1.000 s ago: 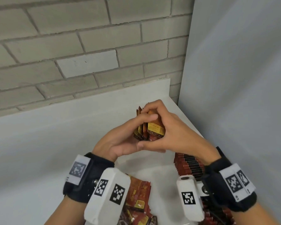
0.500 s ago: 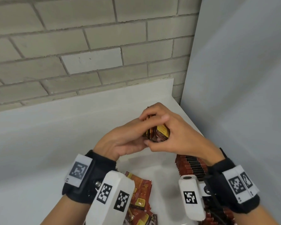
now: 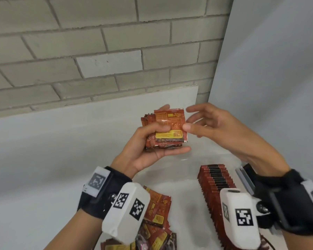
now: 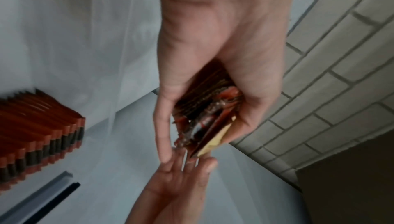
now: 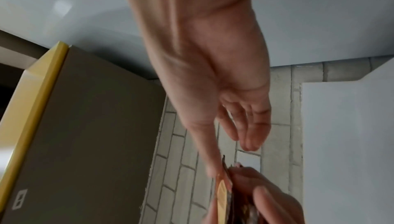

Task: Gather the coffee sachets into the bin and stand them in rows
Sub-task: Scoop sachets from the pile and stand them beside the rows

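Note:
My left hand (image 3: 159, 141) grips a stack of red and yellow coffee sachets (image 3: 170, 123) above the clear bin, thumb on the top face and fingers beneath. In the left wrist view the stack (image 4: 204, 109) shows edge-on between thumb and fingers. The right hand (image 3: 190, 118) hovers beside it with relaxed, spread fingers, its thumb tip at the stack's right edge, holding nothing. A long row of sachets (image 3: 215, 186) stands on edge along the bin's right side, also seen as the row (image 4: 42, 126). Loose sachets (image 3: 157, 213) lie in a heap at the lower left.
The bin's rim (image 3: 244, 177) runs along the right by a grey panel (image 3: 269, 87). A brick wall (image 3: 98, 51) and a white board (image 3: 79, 132) stand behind. A brown box with a yellow edge (image 5: 85, 135) shows in the right wrist view.
Both hands were wrapped round the stack. The right hand has let go and spread its fingers, while the left hand has turned the stack's face up toward me.

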### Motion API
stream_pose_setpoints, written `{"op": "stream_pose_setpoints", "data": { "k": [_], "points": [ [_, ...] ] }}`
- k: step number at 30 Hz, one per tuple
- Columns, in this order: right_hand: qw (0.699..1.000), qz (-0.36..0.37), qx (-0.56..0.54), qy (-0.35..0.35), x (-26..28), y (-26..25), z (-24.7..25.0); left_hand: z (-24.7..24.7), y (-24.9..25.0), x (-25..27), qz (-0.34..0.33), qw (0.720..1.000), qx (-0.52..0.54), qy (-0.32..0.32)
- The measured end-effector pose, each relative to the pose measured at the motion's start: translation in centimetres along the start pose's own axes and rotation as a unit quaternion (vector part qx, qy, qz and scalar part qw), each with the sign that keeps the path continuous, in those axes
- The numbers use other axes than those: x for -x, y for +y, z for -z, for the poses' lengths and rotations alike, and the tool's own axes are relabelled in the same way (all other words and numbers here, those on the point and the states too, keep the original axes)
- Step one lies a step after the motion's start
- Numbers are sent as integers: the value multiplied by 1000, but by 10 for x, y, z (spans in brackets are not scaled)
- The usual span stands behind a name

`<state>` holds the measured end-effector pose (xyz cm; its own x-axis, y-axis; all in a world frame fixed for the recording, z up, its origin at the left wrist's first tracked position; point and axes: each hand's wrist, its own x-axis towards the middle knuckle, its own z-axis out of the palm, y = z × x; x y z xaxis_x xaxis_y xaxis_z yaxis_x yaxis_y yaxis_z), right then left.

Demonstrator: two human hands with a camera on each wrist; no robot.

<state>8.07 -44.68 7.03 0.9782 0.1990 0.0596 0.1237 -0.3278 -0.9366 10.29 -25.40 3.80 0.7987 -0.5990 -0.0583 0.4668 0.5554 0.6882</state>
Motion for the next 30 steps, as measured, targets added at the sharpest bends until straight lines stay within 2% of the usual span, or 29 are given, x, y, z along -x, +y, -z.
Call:
{"op": "stream_pose_setpoints", "data": {
  "k": [2,6,11,19,23,26,30],
  "points": [
    [1000,-14,-13,5,2,3,0,3,-5,-2,-12,1000,-10,-15],
    [998,-43,-35,10,3,11,0,4,-11,-3,11,1000,-6,-25],
    [995,-66,-78,8,10,9,1,5,-16,-7,5,999,-37,1],
    [997,-46,-60,29,18,14,13,-1,-29,-7,68,998,-4,13],
    [994,16,-108,34,27,8,26,1,-31,-8,101,995,-2,12],
    [997,62,-56,2,30,5,28,3,-31,-8,106,994,17,-8],
    [996,63,35,-56,28,9,23,2,-33,-7,82,996,14,-7]
  ]
}}
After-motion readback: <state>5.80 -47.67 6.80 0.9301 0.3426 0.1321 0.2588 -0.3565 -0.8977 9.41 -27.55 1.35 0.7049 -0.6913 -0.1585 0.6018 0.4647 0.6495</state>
